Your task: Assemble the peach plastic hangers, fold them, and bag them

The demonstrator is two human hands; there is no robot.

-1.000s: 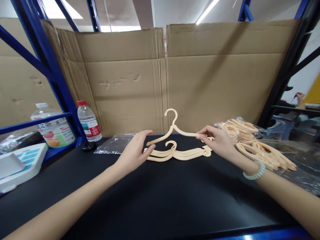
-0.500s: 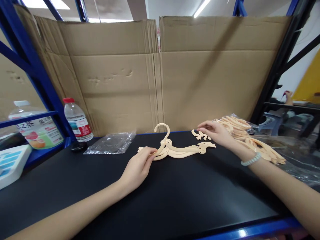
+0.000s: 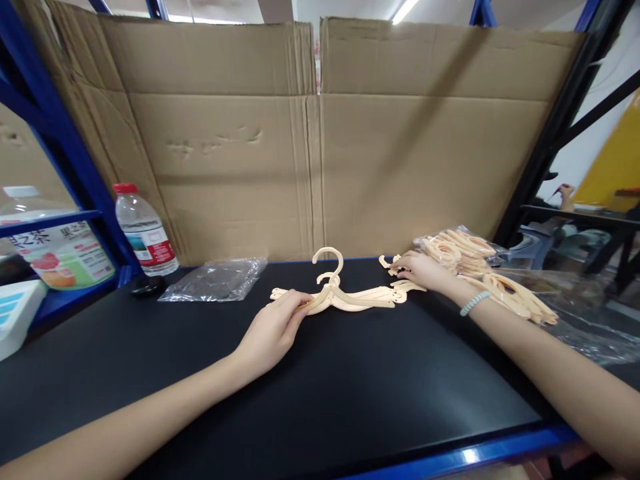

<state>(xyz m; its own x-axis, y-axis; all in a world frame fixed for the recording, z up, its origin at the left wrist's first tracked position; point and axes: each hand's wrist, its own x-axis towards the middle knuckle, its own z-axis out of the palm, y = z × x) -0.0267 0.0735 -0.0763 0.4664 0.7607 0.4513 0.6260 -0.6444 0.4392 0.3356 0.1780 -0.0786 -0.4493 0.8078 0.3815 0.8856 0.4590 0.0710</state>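
- A tall cardboard wall (image 3: 225,147) closes off the back of the black table (image 3: 350,393).
- At the left stand a red-capped water bottle (image 3: 147,233) and, behind a blue rail (image 3: 50,223), a larger white-capped jug (image 3: 55,250); part of a white device (image 3: 17,313) shows at the edge.
- A flat clear bag (image 3: 215,280) lies near a small black object (image 3: 147,287), left of the hangers.
- At the right, a bagged pile of cream pieces (image 3: 463,247) sits beyond the right forearm, which partly covers the loose cream pieces (image 3: 520,297) and crumpled plastic (image 3: 590,333) beside it.
- The cream hangers (image 3: 360,301) lie stacked mid-table, hooks toward the cardboard wall; the left hand (image 3: 273,330) pinches the top one by its left arm and hides that end.
- The right hand (image 3: 425,270) reaches down with bent fingers at some small curved pieces (image 3: 383,262); whether it grips one, I cannot tell.
- A second ago the top hanger was raised, its right end in the right hand, the left hand's fingers apart; now it rests on the stack.
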